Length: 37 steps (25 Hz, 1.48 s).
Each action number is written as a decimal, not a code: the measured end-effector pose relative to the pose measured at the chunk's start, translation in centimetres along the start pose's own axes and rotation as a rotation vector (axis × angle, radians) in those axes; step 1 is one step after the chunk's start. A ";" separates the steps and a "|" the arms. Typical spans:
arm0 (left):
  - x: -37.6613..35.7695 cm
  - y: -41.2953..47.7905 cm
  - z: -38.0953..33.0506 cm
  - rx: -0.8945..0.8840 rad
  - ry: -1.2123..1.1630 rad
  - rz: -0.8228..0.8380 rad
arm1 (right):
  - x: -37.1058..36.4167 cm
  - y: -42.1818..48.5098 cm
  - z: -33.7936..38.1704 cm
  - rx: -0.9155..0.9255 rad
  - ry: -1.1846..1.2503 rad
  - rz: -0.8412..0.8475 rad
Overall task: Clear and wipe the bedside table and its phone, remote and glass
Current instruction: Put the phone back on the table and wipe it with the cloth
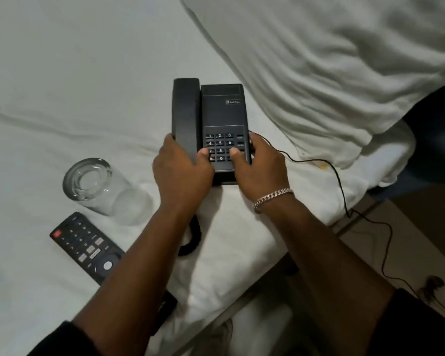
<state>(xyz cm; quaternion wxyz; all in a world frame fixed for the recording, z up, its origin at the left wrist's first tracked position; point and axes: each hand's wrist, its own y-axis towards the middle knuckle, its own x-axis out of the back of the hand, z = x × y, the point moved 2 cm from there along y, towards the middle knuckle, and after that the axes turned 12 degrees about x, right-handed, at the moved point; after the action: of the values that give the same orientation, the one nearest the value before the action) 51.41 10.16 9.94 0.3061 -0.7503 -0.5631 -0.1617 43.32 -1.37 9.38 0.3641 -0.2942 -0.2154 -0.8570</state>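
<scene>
Black phone [217,119] sits on the white bed sheet [62,86], handset in its cradle. Left hand [183,170] grips its near-left edge, right hand [260,165] clasps the near-right, thumbs on the keypad. Glass [100,187] lies tipped over to the left, remote [88,246] just nearer. A pillow [332,60] lies far right.

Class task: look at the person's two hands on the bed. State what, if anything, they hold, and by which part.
Both hands, left hand and right hand, grip the black desk phone by its near end, one at each side, thumbs on the keypad.
</scene>
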 end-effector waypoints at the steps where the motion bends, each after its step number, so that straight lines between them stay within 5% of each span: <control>1: 0.1 -0.4 0.0 0.010 -0.016 0.003 | 0.3 -0.5 -0.1 -0.030 0.008 0.005; 9: -1.5 -12.7 -1.0 -0.176 -0.066 0.167 | 7.5 -12.7 -2.6 -0.145 0.068 -0.173; 20: -16.0 -26.1 2.0 -0.197 0.115 0.584 | 17.4 -29.2 -14.2 -0.700 0.054 -0.380; 27: -23.6 -26.2 6.3 -0.155 0.318 0.850 | 14.3 -33.0 -21.5 -0.963 0.124 -0.328; 37: -28.7 -24.8 6.8 -0.241 0.423 0.826 | 13.7 -30.2 -26.7 -0.991 0.018 -0.280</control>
<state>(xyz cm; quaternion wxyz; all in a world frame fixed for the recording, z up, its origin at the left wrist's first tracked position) 18.32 -2.52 -5.21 0.3635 -0.8921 -0.1207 -0.2396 3.62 -4.36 -5.84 0.0648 -0.3923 0.1823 -0.8993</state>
